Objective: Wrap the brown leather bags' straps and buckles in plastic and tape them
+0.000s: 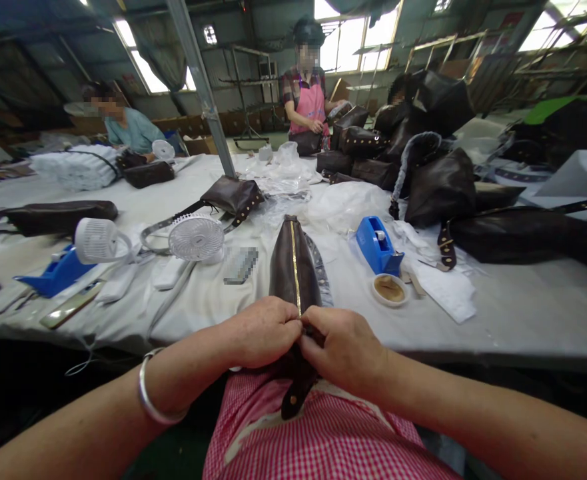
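Note:
A dark brown leather bag (280, 267) lies lengthwise at the table's front edge, its near end against my apron. A gold zipper (294, 267) runs along its top and looks closed from the far end up to my fingers. My left hand (268, 330) pinches the bag's near end beside the zipper. From the other side my right hand (346, 343) grips the same end, fingertips meeting the left ones. Whether a zipper pull is between them is hidden. A studded strap (298, 393) hangs below my hands over the checked apron.
A blue tape dispenser (376, 243) and a small tub of brown paste (390, 290) stand to the right. Leftward are white fans (196, 238) and another blue dispenser (60, 272). Leather bags (443, 187) pile up at the right. A metal post (206, 93) rises behind; two co-workers sit or stand beyond.

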Available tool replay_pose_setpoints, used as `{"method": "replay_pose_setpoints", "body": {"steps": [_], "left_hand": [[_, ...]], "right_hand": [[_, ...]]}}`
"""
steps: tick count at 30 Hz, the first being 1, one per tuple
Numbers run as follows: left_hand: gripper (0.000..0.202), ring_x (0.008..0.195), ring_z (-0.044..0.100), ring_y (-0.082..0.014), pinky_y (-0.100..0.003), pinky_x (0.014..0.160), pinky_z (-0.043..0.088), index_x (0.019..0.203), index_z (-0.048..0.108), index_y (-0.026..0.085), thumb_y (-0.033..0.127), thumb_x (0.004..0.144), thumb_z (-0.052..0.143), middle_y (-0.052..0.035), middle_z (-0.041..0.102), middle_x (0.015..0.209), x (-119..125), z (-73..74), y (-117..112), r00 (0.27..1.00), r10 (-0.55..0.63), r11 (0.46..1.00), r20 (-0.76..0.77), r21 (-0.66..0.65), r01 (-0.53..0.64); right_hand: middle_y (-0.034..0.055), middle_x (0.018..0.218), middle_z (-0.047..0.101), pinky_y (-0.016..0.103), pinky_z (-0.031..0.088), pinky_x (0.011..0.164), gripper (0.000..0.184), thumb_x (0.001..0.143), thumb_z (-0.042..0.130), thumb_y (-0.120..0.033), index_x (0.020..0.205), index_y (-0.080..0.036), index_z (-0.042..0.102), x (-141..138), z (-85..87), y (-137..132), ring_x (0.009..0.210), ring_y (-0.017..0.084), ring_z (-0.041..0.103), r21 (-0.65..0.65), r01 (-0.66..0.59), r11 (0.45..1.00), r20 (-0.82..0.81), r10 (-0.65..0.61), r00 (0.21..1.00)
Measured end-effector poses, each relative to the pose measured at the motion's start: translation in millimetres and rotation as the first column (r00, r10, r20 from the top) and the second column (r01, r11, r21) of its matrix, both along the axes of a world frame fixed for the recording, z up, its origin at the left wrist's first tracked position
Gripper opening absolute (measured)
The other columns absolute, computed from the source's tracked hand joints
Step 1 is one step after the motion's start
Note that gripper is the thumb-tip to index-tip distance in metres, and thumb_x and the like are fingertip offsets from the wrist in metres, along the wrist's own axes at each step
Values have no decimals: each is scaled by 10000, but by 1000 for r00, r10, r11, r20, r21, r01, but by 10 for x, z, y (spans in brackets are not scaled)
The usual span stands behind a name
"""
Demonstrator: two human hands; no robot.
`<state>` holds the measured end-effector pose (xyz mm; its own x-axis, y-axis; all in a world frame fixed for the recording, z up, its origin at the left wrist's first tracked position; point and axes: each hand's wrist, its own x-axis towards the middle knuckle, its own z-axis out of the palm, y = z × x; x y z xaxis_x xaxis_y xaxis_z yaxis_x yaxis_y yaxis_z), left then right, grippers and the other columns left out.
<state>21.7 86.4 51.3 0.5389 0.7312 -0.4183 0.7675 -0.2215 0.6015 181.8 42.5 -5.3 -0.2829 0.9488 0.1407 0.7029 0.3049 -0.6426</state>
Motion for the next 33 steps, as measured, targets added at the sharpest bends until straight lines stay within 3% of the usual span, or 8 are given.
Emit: {"method": "replay_pose_setpoints", "body": {"steps": [4, 8, 10, 13, 15, 19, 26, 33], "left_hand": [[279, 521, 500, -137, -270, 515, 288, 568, 518, 193, 187, 835, 439, -5, 585, 565, 9, 50, -80, 994, -79, 978, -79, 189, 93], [276, 537, 535, -169, -294, 505, 278, 642, 570, 190, 231, 893, 464, -25, 613, 606, -64, -94, -283, 975, -109, 866, -192, 462, 188], [224, 542, 549, -183, -304, 495, 296, 689, 573, 192, 219, 896, 492, -17, 604, 620, -129, -233, -395, 967, -160, 754, -198, 607, 249], [166, 518, 523, -192, -325, 471, 319, 737, 561, 198, 167, 893, 512, -4, 572, 627, -228, -433, -531, 967, -173, 567, -185, 784, 251], [164, 508, 504, -202, -341, 464, 328, 755, 558, 201, 156, 905, 510, -1, 552, 621, -267, -513, -594, 970, -142, 451, -198, 859, 241], [150, 514, 510, -210, -358, 468, 345, 810, 572, 181, 182, 933, 487, -2, 551, 619, -257, -554, -674, 968, -129, 308, -216, 919, 246], [158, 522, 522, -207, -358, 474, 343, 831, 577, 166, 129, 918, 450, -9, 572, 622, -210, -562, -709, 969, -135, 241, -209, 941, 237], [151, 523, 510, -210, -371, 463, 327, 831, 586, 164, 132, 902, 456, -3, 554, 619, -207, -550, -692, 956, -187, 256, -228, 928, 271]], "right_hand": [[43, 638, 611, 308, 278, 573, 126, 794, 552, -174, 669, -178, 572, -56, -123, -33, 578, 149, 502, 394, -51, 918, 117, 4, 993], [42, 612, 566, 314, 287, 580, 222, 855, 511, -177, 636, -183, 547, -77, -265, -60, 578, 156, 460, 520, -69, 851, 108, 14, 994], [27, 613, 555, 296, 310, 576, 193, 838, 526, -158, 647, -178, 548, -21, -293, -60, 584, 149, 464, 455, -90, 886, 35, 83, 996], [-4, 689, 587, 247, 385, 576, 27, 802, 612, -186, 820, -166, 615, 145, -240, -18, 616, 129, 516, 161, -222, 962, -191, 251, 949], [-3, 768, 624, 235, 443, 612, 131, 813, 634, -199, 940, -168, 636, 270, -154, 45, 663, 125, 560, -8, -276, 961, -315, 260, 913], [39, 968, 674, 296, 501, 810, 199, 884, 585, -158, 1065, -181, 664, 382, 57, 233, 875, 154, 621, -41, -332, 942, -296, 306, 905], [76, 1154, 621, 319, 477, 962, 392, 905, 523, -54, 1239, -219, 645, 183, 270, 550, 1041, 171, 613, -76, -691, 719, -86, 686, 723], [38, 970, 636, 228, 469, 691, 388, 778, 566, 49, 985, -222, 750, -8, 422, 780, 788, 140, 590, -219, -812, 542, 144, 841, 522]]}}
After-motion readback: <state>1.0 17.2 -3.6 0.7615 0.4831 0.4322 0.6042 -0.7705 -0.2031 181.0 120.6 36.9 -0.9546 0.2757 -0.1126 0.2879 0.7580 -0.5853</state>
